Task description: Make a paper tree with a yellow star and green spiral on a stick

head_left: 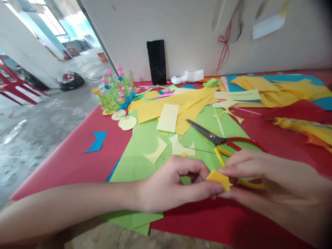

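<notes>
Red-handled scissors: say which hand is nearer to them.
Right: the right hand is just on the near side of the scissors, by their red handles. The left hand is farther off, below the blades in the picture.

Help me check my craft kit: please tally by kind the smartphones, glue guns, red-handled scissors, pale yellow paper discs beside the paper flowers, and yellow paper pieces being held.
Smartphone: 1
Glue gun: 1
Red-handled scissors: 1 pair
Pale yellow paper discs: 2
Held yellow paper piece: 1
Total: 6
</notes>
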The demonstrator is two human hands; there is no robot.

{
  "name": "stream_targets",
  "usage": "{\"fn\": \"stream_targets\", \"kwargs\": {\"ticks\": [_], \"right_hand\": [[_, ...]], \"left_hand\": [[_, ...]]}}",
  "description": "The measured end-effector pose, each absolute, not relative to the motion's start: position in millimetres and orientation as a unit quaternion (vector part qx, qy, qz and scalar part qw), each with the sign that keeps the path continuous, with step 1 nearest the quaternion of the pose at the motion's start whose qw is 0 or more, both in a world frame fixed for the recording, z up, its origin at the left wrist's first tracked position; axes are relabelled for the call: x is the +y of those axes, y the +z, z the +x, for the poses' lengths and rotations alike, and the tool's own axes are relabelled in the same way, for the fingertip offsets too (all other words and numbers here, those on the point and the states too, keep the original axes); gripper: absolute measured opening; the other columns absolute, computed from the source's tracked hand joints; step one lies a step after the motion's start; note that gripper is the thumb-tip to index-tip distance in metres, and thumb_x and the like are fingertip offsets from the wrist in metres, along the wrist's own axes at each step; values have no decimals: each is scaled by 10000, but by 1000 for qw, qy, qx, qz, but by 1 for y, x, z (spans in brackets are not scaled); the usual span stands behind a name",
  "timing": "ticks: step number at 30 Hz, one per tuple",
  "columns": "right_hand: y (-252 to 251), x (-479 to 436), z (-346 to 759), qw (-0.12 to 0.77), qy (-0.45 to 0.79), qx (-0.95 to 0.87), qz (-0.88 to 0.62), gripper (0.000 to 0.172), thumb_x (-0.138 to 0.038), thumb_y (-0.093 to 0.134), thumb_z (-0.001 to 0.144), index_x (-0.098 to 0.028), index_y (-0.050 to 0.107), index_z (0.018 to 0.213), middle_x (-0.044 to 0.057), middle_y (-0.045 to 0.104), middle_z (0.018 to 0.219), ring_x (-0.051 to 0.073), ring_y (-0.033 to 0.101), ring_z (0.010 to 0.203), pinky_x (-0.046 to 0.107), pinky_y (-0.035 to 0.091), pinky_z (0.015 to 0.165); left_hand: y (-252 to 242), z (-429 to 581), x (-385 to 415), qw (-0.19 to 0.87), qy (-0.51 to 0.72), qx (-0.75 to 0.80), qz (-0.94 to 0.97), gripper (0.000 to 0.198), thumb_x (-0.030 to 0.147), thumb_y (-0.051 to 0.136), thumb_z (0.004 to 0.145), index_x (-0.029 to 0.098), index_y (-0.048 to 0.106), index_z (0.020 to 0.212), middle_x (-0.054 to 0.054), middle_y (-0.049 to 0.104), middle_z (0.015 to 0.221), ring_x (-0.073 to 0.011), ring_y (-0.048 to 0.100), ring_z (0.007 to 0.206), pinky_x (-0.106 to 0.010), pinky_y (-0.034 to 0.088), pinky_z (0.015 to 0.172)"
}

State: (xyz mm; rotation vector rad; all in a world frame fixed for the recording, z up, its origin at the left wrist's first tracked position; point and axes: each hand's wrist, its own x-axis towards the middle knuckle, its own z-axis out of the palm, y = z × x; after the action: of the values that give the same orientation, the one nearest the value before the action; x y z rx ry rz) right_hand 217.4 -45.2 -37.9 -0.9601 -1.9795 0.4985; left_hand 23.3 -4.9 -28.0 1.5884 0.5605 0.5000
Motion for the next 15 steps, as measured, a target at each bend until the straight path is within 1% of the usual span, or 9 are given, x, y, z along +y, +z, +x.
{"fn": "stream_targets", "kwargs": {"ticks": [3,6,8,10,13,15], "right_hand": [[-36,-43,219,414,199,-807,-372,214,-214,656,755,-234,590,957,-16,650,823,92,621,743,127,520,638],[-35,-44,219,397,174,-820,-375,232,-176,637,763,-229,591,985,-16,649,866,75,619,771,104,502,671],[-34,-44,218,393,157,-821,-384,233,-157,624,759,-236,590,975,-19,650,868,75,622,773,104,501,678],[-33,-45,216,393,139,-821,-391,199,-166,614,757,-240,587,939,-23,655,852,76,626,763,103,503,673],[-34,-45,213,387,122,-825,-394,158,-185,631,745,-237,586,887,-34,661,816,70,625,739,100,503,673],[-37,-44,213,381,127,-827,-394,174,-170,643,735,-235,596,890,-41,658,820,59,618,743,91,498,685]], "left_hand": [[-28,22,-5,655,201,245,686,201,247,554,813,131,537,650,-2,542,601,-67,429,523,-189,350,486],[-32,22,-5,659,204,232,686,205,249,533,822,136,522,652,-9,538,608,-75,436,529,-205,361,502],[-34,23,-4,652,223,223,689,212,262,556,805,145,489,641,7,495,581,-82,433,546,-209,367,518],[-37,25,-5,646,238,226,689,211,273,595,778,149,475,657,22,463,578,-86,429,568,-206,366,532],[-37,28,-6,653,238,252,674,178,265,582,794,145,489,700,26,462,615,-75,407,576,-196,353,535],[-36,28,-7,664,239,259,660,156,236,560,808,138,497,704,25,464,632,-68,398,575,-189,348,537]]}}
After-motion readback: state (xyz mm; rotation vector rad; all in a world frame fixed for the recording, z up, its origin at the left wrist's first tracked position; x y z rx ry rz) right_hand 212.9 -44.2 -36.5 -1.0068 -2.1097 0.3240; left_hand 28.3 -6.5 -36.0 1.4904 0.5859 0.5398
